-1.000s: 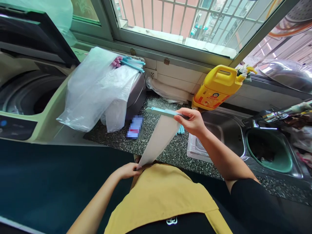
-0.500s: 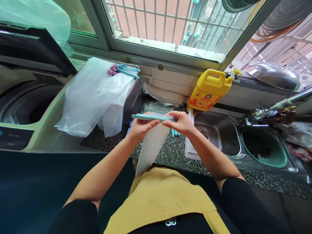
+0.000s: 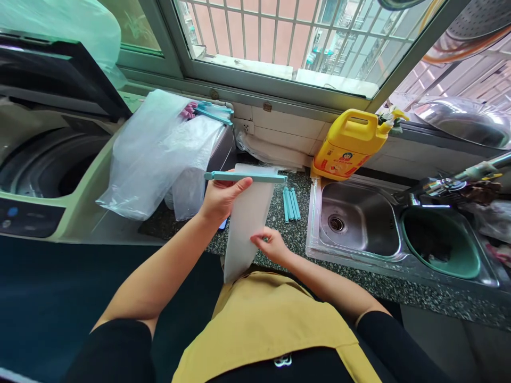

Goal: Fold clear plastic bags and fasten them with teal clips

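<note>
A long light-blue bag sealing clip (image 3: 259, 178) lies across the upper end of a frosted white plastic bag (image 3: 249, 218), which hangs down toward the yellow apron (image 3: 263, 319). Around the clip's left part and the bag's top my left hand (image 3: 221, 199) is closed, its thumb on the near side. Lower down, my right hand (image 3: 271, 243) pinches the bag's right edge between thumb and fingers. Several more blue sealing clips (image 3: 291, 205) lie side by side on the speckled counter (image 3: 279, 229), to the right of the bag.
Clear plastic bags (image 3: 155, 154) with more blue clips (image 3: 215, 113) on top are at the left, beside an open washing machine (image 3: 85, 175). A yellow jug (image 3: 347, 146) stands behind the steel sink (image 3: 359, 229). A green basin (image 3: 471, 260) sits farther right.
My right hand has left the clip and moved down to the bag's right edge. My left hand still holds the clip, and the loose clips on the counter now show fully.
</note>
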{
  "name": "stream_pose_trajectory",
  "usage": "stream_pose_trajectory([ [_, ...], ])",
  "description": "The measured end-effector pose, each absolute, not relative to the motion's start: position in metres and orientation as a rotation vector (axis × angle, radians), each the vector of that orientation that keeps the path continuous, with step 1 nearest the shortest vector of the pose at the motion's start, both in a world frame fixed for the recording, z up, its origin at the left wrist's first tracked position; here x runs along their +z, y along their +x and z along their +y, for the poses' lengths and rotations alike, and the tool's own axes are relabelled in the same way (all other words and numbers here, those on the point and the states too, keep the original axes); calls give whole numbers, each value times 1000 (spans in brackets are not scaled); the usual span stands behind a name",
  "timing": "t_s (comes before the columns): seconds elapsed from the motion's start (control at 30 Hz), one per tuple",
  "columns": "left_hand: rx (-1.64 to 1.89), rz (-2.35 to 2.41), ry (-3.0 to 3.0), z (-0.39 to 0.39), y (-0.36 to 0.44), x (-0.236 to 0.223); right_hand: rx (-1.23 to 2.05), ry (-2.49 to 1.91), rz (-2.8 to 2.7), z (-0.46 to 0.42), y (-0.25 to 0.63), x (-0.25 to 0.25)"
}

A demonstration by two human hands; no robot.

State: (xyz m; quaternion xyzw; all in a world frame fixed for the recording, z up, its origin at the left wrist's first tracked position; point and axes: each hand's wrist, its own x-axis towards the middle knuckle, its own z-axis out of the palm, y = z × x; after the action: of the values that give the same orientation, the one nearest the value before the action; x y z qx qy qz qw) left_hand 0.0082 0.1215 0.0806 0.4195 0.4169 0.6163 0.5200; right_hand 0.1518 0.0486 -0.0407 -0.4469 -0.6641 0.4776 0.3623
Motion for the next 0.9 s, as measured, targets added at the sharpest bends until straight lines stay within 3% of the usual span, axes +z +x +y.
stream_pose_trajectory([
  [0.23, 1470, 1043, 938, 117, 0, 75, 1432, -1315, -2152, 7, 138, -106],
  [0.6, 1516, 1029, 947, 118, 3, 86, 1500, -1272, -2454, 3, 142, -123],
  [0.77, 1510, 1058, 994, 115, -5, 86, 1474, -1249, -2489, 14, 143, -105],
  [0.9, 1416, 1097, 1082, 100, -15, 84, 1248, -1333, -2295, 54, 184, -41],
])
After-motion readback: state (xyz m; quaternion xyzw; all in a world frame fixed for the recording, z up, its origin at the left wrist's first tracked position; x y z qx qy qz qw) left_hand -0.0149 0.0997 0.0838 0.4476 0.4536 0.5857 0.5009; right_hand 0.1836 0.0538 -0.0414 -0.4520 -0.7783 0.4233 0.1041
